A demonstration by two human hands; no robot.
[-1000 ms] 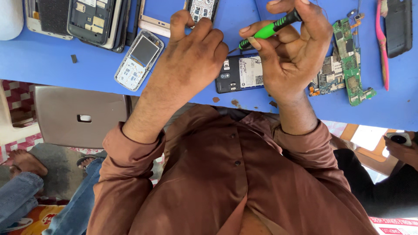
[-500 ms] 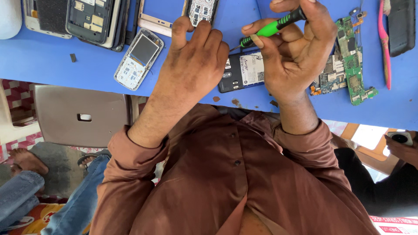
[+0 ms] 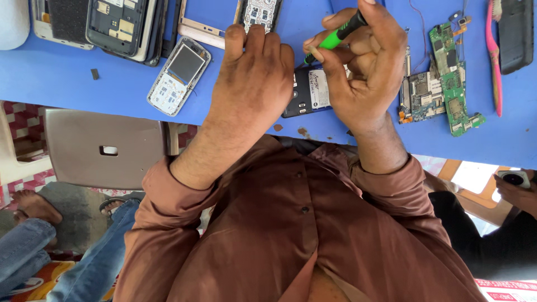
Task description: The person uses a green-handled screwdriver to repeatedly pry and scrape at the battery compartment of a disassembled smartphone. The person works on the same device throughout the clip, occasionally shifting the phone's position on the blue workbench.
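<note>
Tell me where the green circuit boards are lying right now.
In the head view, the green circuit boards lie on the blue table, between the right hand and the pink toothbrush.

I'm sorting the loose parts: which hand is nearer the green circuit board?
Right. The right hand, holding a green screwdriver, sits just beside the green circuit board; the left hand lies farther off, over the dark phone.
</note>
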